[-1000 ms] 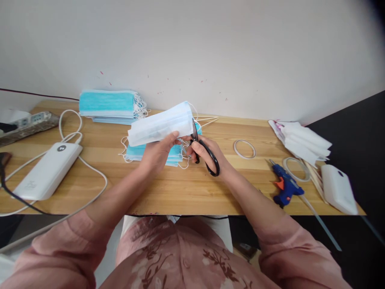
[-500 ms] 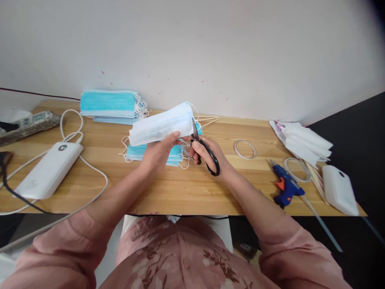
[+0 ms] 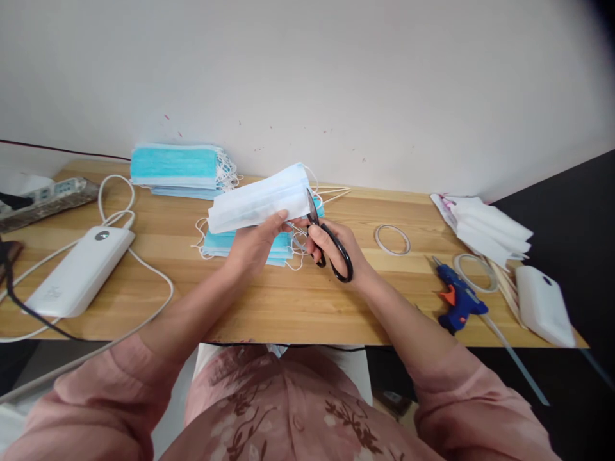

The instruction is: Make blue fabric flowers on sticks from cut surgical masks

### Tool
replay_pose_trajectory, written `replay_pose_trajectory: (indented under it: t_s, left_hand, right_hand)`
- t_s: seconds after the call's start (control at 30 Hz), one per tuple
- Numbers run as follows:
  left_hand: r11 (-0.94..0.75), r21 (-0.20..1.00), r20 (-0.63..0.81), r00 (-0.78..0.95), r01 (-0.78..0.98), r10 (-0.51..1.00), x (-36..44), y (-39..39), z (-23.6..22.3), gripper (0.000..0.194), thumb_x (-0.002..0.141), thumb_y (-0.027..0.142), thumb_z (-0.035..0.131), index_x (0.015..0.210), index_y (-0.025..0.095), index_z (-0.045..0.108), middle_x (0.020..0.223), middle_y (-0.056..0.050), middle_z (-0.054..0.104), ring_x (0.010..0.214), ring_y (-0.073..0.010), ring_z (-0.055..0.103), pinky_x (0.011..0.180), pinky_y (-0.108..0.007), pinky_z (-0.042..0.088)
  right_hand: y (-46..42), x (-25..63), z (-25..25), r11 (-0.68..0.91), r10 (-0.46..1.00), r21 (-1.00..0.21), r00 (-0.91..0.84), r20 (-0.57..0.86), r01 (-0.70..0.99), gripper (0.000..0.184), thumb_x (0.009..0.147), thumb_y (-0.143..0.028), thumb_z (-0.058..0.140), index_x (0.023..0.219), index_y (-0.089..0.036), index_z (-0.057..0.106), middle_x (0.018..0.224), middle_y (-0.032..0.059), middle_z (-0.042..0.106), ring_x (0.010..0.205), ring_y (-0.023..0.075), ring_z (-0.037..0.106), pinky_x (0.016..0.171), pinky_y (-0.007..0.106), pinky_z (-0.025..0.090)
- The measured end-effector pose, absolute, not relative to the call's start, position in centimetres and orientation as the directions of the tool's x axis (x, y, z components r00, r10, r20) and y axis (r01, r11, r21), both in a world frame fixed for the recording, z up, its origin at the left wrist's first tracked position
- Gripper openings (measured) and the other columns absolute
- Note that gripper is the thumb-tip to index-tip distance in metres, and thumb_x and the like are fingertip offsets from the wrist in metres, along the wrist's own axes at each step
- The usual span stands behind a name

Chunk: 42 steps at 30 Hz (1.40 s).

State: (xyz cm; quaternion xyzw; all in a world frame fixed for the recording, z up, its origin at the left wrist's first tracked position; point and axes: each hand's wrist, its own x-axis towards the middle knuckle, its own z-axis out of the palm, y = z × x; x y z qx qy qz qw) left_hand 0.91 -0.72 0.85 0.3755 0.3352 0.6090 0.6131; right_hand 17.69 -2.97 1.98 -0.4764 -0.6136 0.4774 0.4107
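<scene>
Right grip (image 3: 334,246) had black-handled scissors (image 3: 339,256) wrapped in its fingers, blades right by the edge of a pale face mask (image 3: 259,198) pinched in the left grip (image 3: 262,240). More blue masks (image 3: 247,245) sat underneath on the wood tabletop (image 3: 307,301). White power bank (image 3: 79,272) off left had faint markings, too blurry to read.

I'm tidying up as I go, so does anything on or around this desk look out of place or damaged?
The glue stick behind the blue glue gun juts past the desk's front edge, where it could get knocked. Small reddish marks spot the wall. I see nothing spilled or broken.
</scene>
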Motion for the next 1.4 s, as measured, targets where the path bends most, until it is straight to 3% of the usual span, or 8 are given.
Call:
replay_pose_trajectory:
  t_s: [0.53, 0.8, 1.4]
  left_hand:
    - [0.013, 0.828, 0.001, 0.024, -0.561, 1.000, 1.02, -0.61, 1.07, 0.040, 0.066, 0.023, 0.086, 0.103, 0.019, 0.071, 0.089, -0.004, 0.076, 0.080, -0.0181, 0.072, 0.070, -0.029, 0.052]
    - [0.012, 0.813, 0.008, 0.033, -0.583, 0.999, 0.95, -0.55, 1.06, 0.043, 0.067, 0.021, 0.086, 0.108, 0.019, 0.070, 0.090, -0.003, 0.076, 0.079, -0.0180, 0.073, 0.069, -0.028, 0.052]
    - [0.013, 0.815, 0.009, 0.036, -0.579, 0.999, 0.93, -0.58, 1.15, 0.043, 0.067, 0.021, 0.086, 0.107, 0.019, 0.070, 0.090, -0.003, 0.076, 0.077, -0.0188, 0.073, 0.071, -0.030, 0.052]
  right_hand:
    - [-3.13, 17.69, 2.24, 0.080, 0.984, -0.976, -0.173, 0.045, 0.203, 0.060, 0.086, -0.069, 0.062, 0.118, -0.019, 0.055, 0.057, -0.0063, 0.060, 0.043, 0.0087, 0.049, 0.042, 0.022, 0.037]
    - [-3.10, 17.66, 2.22, 0.072, 0.986, -0.978, -0.163, 0.040, 0.194, 0.075, 0.084, -0.070, 0.063, 0.134, -0.015, 0.052, 0.055, -0.0070, 0.059, 0.042, 0.0079, 0.047, 0.041, 0.022, 0.036]
    - [-2.90, 17.56, 1.72, 0.049, 0.990, -0.984, -0.140, 0.026, 0.168, 0.079, 0.082, -0.068, 0.066, 0.140, -0.017, 0.051, 0.052, -0.0075, 0.058, 0.039, 0.0072, 0.045, 0.039, 0.020, 0.034]
